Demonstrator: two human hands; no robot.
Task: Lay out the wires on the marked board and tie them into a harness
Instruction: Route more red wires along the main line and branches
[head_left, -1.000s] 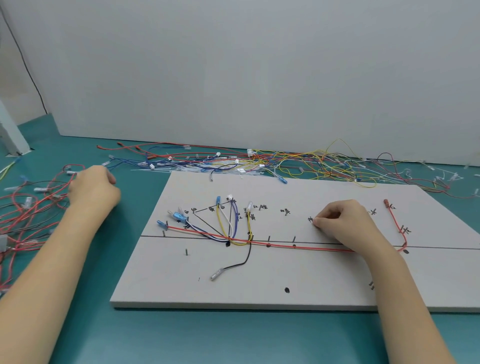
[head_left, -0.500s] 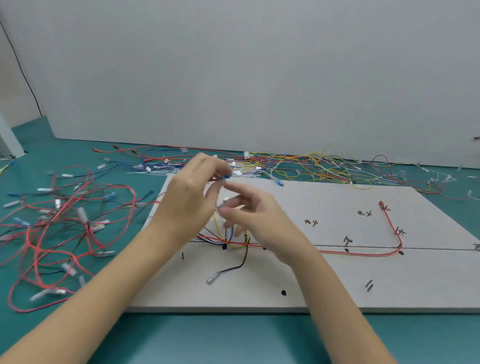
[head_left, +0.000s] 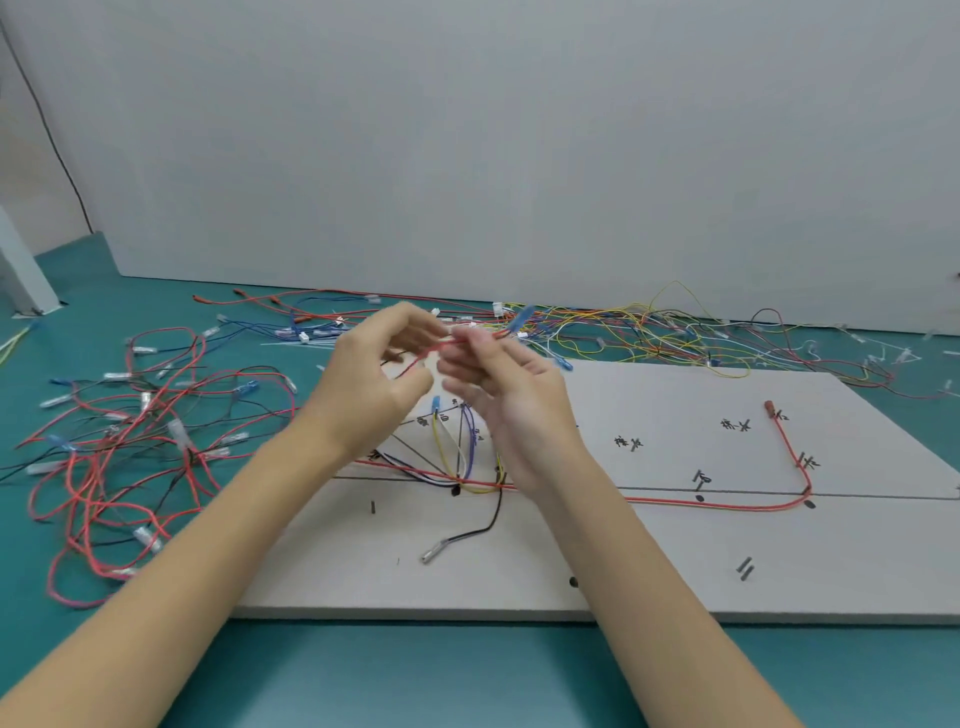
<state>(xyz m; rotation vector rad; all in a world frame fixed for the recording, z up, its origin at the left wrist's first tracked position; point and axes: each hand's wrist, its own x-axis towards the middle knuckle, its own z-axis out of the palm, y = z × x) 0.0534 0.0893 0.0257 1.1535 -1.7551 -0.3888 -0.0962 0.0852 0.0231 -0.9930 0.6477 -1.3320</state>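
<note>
A grey marked board (head_left: 649, 561) lies on the teal table. A long red wire (head_left: 727, 503) runs along its black line and bends up to a red terminal at the right. Yellow, blue, white and black wires (head_left: 462, 457) fan out near the board's left part. Above that fan, my left hand (head_left: 374, 384) and my right hand (head_left: 509, 389) are raised together and pinch a thin red wire (head_left: 444, 347) between their fingertips. A blue connector (head_left: 521, 317) sticks out just past my right fingers.
A tangle of red and black wires (head_left: 130, 441) with clear terminals lies left of the board. Another heap of yellow, red and blue wires (head_left: 649, 332) stretches along the wall behind the board. A black wire with a metal terminal (head_left: 457, 540) lies on the board's front part.
My left hand came from the left wire pile with a red wire, and my right hand left the board; both now meet over the wire fan, and the blue connector has slid right.
</note>
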